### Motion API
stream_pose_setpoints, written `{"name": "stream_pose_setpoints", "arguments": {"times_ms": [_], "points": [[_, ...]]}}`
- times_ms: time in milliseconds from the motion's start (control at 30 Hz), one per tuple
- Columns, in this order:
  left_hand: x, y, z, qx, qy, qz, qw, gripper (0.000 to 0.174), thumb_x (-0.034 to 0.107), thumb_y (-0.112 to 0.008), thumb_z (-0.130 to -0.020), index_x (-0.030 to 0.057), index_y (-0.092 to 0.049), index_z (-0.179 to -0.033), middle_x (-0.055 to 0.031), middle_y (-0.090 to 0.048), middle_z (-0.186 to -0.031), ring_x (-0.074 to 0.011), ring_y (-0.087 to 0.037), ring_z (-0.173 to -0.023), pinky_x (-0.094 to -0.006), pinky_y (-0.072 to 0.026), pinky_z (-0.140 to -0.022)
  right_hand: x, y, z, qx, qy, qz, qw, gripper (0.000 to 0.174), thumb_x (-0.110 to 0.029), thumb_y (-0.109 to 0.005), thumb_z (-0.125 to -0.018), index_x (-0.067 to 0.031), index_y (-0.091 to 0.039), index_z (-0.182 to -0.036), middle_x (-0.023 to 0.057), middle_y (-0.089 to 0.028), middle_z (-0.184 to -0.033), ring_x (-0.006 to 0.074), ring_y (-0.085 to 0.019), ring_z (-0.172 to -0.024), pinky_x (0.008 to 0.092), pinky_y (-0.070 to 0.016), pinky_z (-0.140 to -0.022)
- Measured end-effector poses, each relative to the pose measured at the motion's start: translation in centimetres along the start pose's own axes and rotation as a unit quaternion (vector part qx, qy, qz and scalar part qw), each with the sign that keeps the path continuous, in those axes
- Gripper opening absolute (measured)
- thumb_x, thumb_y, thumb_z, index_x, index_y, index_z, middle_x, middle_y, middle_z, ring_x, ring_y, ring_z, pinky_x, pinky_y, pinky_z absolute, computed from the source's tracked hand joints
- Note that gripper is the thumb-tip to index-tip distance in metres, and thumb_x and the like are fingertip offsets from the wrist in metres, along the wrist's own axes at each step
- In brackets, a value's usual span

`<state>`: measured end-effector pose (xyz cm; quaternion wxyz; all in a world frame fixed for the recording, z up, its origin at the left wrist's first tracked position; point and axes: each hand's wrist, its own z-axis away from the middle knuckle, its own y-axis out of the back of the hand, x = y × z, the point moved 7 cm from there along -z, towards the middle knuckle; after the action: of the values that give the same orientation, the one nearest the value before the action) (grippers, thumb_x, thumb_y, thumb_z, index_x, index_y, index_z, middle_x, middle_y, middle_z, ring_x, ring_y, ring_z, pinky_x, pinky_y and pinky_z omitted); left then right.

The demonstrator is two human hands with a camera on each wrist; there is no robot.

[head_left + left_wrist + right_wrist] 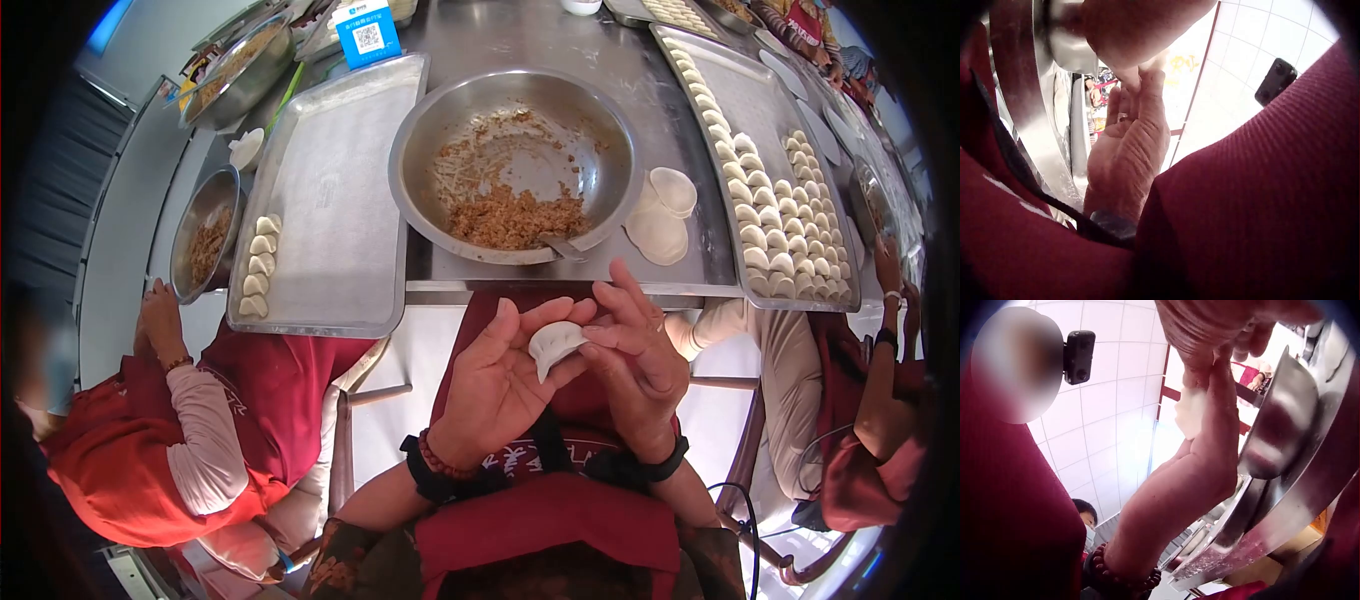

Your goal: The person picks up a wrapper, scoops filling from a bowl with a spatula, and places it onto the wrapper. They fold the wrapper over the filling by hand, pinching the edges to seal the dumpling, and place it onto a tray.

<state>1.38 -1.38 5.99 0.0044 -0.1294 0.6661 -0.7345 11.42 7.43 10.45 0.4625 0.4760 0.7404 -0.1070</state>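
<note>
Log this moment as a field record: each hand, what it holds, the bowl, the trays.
left hand: cradles the dumpling in curled fingers
right hand: pinches the dumpling's edge
bowl: steel, holds minced filling and a spoon
wrappers: stacked right of the bowl
left tray: a short row of folded dumplings
right tray: many more, in rows

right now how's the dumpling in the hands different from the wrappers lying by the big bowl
The dumpling is folded into a plump half-moon; the wrappers are unfolded, unfilled rounds. The dumpling is held between the left hand and right hand over the lap; the wrappers lie on the table beside the bowl. Both are pale white dough.
</note>
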Motion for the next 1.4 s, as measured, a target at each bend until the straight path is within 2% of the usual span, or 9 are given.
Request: {"name": "stream_pose_setpoints", "arguments": {"times_ms": [167, 267, 367, 533, 633, 767, 1133, 1233, 1400], "points": [[0.0, 0.2, 0.1, 0.007, -0.003, -0.017, 1.0, 0.057, 0.042, -0.026, -0.109, -0.0018, -0.053, -0.135, -0.0171, -0.053, -0.141, -0.0279, -0.05, -0.132, -0.0454, -0.0383, -0.115, 0.1, 0.0, 0.1, -0.012, 0.01, 0.009, 1.0, 0.021, 0.001, -0.078, -0.076, -0.0061, -0.071, -0.094, 0.0167, -0.066, -0.126, 0.0373, -0.054, -0.131, 0.042, -0.0453, -0.103], [0.2, 0.6, 0.0, -0.028, -0.014, -0.001, 1.0, 0.058, 0.041, -0.023, -0.109, -0.0006, -0.053, -0.136, -0.0199, -0.05, -0.145, -0.0346, -0.041, -0.14, -0.0493, -0.0342, -0.117, 0.3, 0.0, 0.3, 0.002, -0.02, 0.015, 1.0, 0.022, 0.002, -0.078, -0.077, -0.0058, -0.069, -0.095, 0.0168, -0.066, -0.126, 0.0376, -0.054, -0.13, 0.0425, -0.0459, -0.102], [0.5, 0.4, -0.1, -0.024, -0.022, -0.004, 0.999, 0.057, 0.041, -0.026, -0.109, -0.0009, -0.053, -0.135, -0.0175, -0.053, -0.142, -0.0297, -0.049, -0.133, -0.0463, -0.0375, -0.115, 0.2, -0.1, 0.2, 0.011, -0.031, 0.015, 0.999, 0.024, 0.001, -0.079, -0.077, -0.0056, -0.068, -0.098, 0.0166, -0.066, -0.127, 0.0378, -0.054, -0.13, 0.0425, -0.0469, -0.101], [0.6, 0.2, -0.3, 0.002, -0.031, -0.023, 0.999, 0.057, 0.041, -0.025, -0.109, -0.0007, -0.053, -0.135, -0.0177, -0.053, -0.142, -0.0295, -0.049, -0.134, -0.0465, -0.0368, -0.116, 0.5, -0.4, 0.3, -0.008, 0.0, 0.031, 1.0, 0.028, -0.004, -0.081, -0.075, -0.0054, -0.067, -0.099, 0.0162, -0.065, -0.128, 0.0381, -0.051, -0.133, 0.0423, -0.0462, -0.103], [0.6, 0.5, -0.3, 0.021, -0.031, -0.042, 0.998, 0.058, 0.041, -0.025, -0.109, -0.0027, -0.051, -0.136, -0.0167, -0.053, -0.141, -0.0277, -0.049, -0.133, -0.0454, -0.0376, -0.115, 1.7, -0.4, 0.4, 0.007, -0.08, -0.019, 0.997, 0.031, -0.006, -0.081, -0.074, -0.0063, -0.069, -0.102, 0.0156, -0.065, -0.129, 0.0374, -0.048, -0.136, 0.043, -0.0449, -0.104], [0.2, 0.6, -0.2, 0.036, 0.003, -0.065, 0.997, 0.061, 0.043, -0.024, -0.109, -0.0063, -0.048, -0.137, -0.0146, -0.054, -0.138, -0.0224, -0.052, -0.128, -0.0421, -0.0402, -0.112, 1.2, -1.0, 0.0, -0.043, -0.033, -0.022, 0.998, 0.03, -0.007, -0.08, -0.074, -0.0089, -0.072, -0.103, 0.015, -0.064, -0.131, 0.0354, -0.046, -0.138, 0.0433, -0.0412, -0.106], [-0.4, 1.4, -0.7, 0.083, 0.034, -0.068, 0.994, 0.06, 0.042, -0.026, -0.109, -0.0071, -0.044, -0.139, -0.0155, -0.054, -0.136, -0.0234, -0.055, -0.123, -0.0395, -0.0448, -0.107, 2.4, -1.5, 0.3, -0.064, -0.027, -0.047, 0.997, 0.025, -0.009, -0.08, -0.075, -0.0118, -0.074, -0.099, 0.0126, -0.067, -0.128, 0.0344, -0.047, -0.138, 0.0424, -0.0385, -0.105], [-0.3, 1.8, -0.8, 0.092, 0.031, -0.074, 0.992, 0.06, 0.042, -0.026, -0.109, -0.0062, -0.044, -0.14, -0.0149, -0.055, -0.135, -0.0228, -0.055, -0.122, -0.0391, -0.0458, -0.104, 2.3, -1.8, -0.1, -0.081, -0.095, -0.027, 0.992, 0.026, -0.011, -0.08, -0.075, -0.0116, -0.072, -0.1, 0.0136, -0.066, -0.128, 0.0335, -0.046, -0.139, 0.0419, -0.0386, -0.105], [-0.3, 2.2, -0.7, 0.119, 0.054, -0.106, 0.986, 0.056, 0.042, -0.028, -0.109, -0.0026, -0.046, -0.137, -0.0127, -0.057, -0.131, -0.0198, -0.056, -0.119, -0.037, -0.0469, -0.1, 2.1, -2.3, -0.3, -0.179, -0.027, 0.046, 0.982, 0.026, -0.012, -0.079, -0.073, -0.0137, -0.071, -0.098, 0.0099, -0.064, -0.132, 0.0343, -0.046, -0.138, 0.0428, -0.0396, -0.105]]}}
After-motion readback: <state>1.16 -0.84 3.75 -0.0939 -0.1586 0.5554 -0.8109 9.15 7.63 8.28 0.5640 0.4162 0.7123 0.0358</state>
